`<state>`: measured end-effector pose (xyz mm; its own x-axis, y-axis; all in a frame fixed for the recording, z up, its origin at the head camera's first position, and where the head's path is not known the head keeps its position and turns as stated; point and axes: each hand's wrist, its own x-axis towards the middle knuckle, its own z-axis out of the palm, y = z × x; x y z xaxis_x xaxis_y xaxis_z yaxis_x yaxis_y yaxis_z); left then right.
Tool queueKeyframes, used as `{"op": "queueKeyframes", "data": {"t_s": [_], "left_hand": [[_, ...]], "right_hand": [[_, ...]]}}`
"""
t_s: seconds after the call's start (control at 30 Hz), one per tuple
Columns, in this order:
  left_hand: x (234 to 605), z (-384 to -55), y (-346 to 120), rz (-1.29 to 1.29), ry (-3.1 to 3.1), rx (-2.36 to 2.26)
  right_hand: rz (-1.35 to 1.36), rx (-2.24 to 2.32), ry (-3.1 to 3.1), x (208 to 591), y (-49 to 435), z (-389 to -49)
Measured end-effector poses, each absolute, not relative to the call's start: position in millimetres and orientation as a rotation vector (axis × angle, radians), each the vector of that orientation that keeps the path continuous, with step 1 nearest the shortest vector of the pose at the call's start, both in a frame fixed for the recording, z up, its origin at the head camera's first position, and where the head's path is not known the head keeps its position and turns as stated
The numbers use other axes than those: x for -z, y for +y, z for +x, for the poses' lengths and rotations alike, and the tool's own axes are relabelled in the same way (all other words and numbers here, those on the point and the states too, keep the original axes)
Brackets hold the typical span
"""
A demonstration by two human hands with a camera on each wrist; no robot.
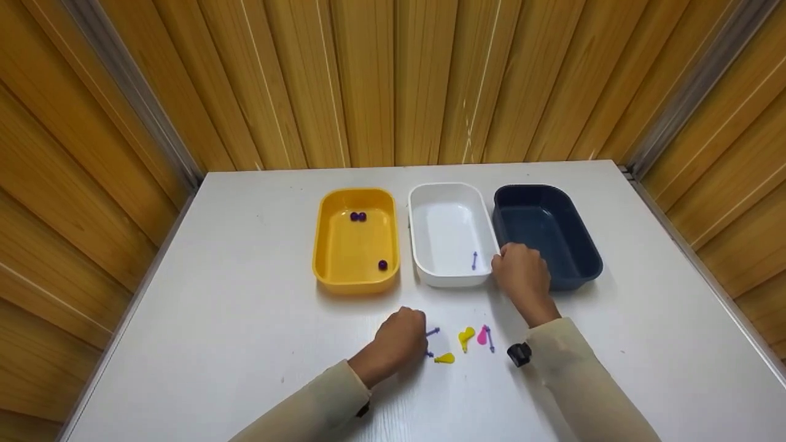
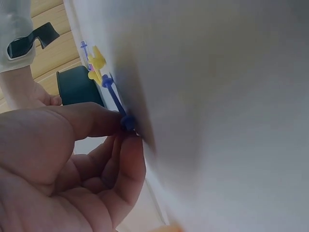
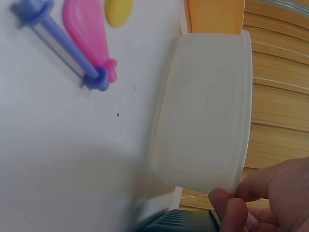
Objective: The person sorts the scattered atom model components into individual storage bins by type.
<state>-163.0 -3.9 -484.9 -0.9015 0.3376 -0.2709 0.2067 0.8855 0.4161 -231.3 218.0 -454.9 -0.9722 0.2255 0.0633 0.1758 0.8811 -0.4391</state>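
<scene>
My left hand [image 1: 396,341] is low over the table, left of the small loose pieces. In the left wrist view its thumb and fingertips pinch one end of a purple-blue plastic rod with flanged ends [image 2: 115,98]. My right hand [image 1: 525,279] holds the rim of the white tray [image 1: 451,281] at its near right corner; the right wrist view shows thumb and fingers pinching that corner. One purple rod [image 1: 474,261] lies inside the white tray. Between the hands are a pink paddle-shaped piece [image 1: 482,336], another purple rod [image 1: 490,339] and yellow pieces [image 1: 444,358].
Left of the white tray stands a yellow tray [image 1: 356,287] with purple balls [image 1: 382,264] in it. A dark blue tray [image 1: 580,264] stands on the right, partly behind my right hand. Wood-patterned panels [image 1: 368,86] enclose the white table [image 1: 233,307] at the back and sides.
</scene>
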Motion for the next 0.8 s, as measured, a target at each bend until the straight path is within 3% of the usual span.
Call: {"op": "queueKeyframes", "data": {"t_s": [0.8], "left_hand": [[456.3,-186.4,-1.1,0.496,2.933,-0.676]], "right_hand": [[-0.309,-0.66,-2.917,458.4,218.8,-232.7]]}}
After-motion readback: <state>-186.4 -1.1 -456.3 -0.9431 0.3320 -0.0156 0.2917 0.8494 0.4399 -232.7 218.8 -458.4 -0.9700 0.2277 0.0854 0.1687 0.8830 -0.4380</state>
